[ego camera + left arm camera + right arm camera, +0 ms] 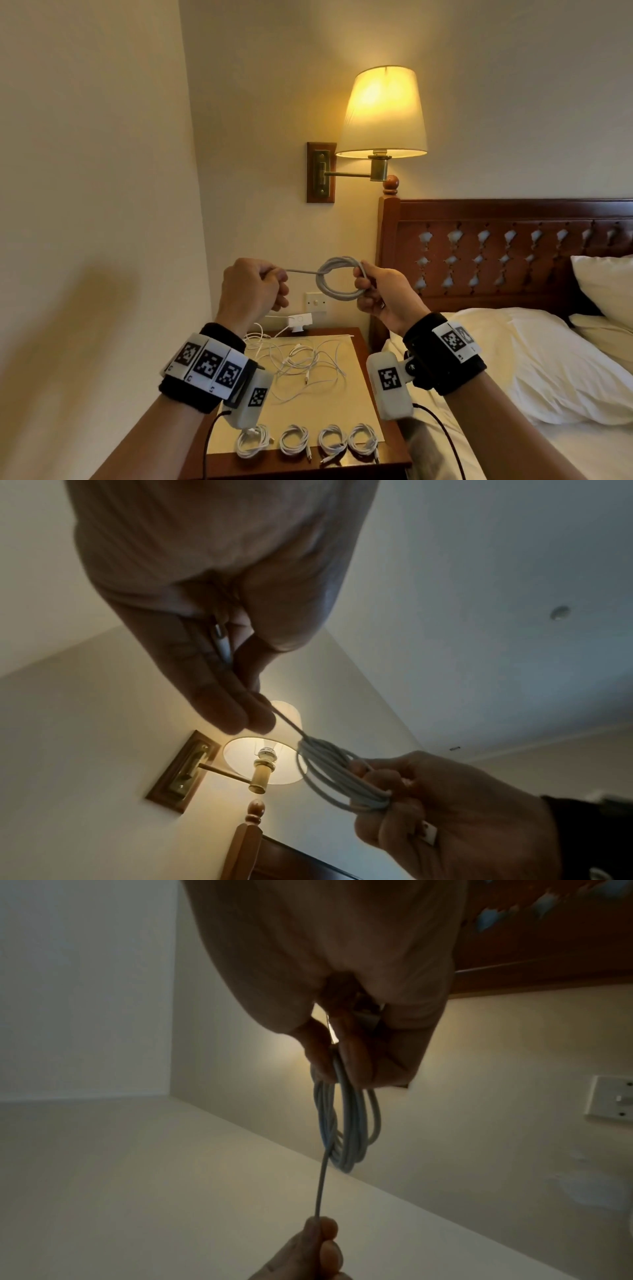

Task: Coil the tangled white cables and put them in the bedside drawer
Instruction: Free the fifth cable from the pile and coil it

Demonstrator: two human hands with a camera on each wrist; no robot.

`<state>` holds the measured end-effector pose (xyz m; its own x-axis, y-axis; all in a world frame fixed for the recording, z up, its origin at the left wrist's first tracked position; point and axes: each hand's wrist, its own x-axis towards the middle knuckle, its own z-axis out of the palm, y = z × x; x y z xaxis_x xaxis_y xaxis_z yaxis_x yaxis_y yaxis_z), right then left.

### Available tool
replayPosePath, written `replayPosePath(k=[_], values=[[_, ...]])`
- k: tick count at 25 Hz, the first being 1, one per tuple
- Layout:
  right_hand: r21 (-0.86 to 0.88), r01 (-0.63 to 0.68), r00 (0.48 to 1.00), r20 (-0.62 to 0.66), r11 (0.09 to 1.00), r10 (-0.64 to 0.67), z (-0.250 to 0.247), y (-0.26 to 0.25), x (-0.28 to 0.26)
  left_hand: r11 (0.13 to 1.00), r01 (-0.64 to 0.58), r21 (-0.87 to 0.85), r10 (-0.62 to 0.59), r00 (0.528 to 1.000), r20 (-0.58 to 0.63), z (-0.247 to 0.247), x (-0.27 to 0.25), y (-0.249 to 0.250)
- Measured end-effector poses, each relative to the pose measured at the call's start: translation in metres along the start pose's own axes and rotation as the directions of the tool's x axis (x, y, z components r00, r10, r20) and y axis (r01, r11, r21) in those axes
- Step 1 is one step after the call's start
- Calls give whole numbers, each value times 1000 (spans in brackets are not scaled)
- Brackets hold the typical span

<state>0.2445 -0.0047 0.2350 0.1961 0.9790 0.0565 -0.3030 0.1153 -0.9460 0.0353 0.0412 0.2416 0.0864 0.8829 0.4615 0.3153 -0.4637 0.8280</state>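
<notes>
Both hands are raised in front of the wall, above the bedside table (pixel 356 387). My right hand (pixel 368 286) grips a coil of white cable (pixel 337 281) by its right side. My left hand (pixel 270 279) pinches the cable's free end, which runs taut from the coil's left side. The left wrist view shows the connector (pixel 221 642) tucked in the left hand (pixel 246 712), with the coil (pixel 329 772) beyond. In the right wrist view the coil (pixel 346 1123) hangs from my right hand (pixel 342 1064). Tangled white cables (pixel 301 363) lie on the table. Several coiled cables (pixel 308 442) are lined along its front edge.
A lit wall lamp (pixel 383 113) hangs above the hands. The wooden headboard (pixel 507 253), bed and pillows (pixel 527 359) stand to the right. A white adapter (pixel 299 320) is plugged in below a wall switch (pixel 315 302). The left wall is close. No drawer is in view.
</notes>
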Motion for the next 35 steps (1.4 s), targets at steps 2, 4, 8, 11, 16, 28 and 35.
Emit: replayPosePath(k=[2,4,8,11,16,28,35], values=[[-59,-27,1000,11,998,28,1,-3,-3,1000,-10,-16,9,999,-50,-2,4,-4],[-209,-1,1000,9,978,3,0,-5,-7,1000,-17,-19,16,997,-72,-5,6,-8],[-283,74,997,41,956,-66,-1,-8,-10,999,-45,7,46,993,-113,-6,9,-16],[-210,149,989,52,966,-141,2,-12,-8,994,-91,55,97,988,-124,-1,5,-24],[-5,103,990,99,995,-102,11,-16,-6,984,-114,137,110,993,40,21,-12,-26],[201,-19,990,138,979,-9,23,5,-6,617,372,-693,-230,928,293,45,-22,-7],[158,-11,991,130,987,-10,31,18,0,521,463,-717,-251,886,390,52,-27,14]])
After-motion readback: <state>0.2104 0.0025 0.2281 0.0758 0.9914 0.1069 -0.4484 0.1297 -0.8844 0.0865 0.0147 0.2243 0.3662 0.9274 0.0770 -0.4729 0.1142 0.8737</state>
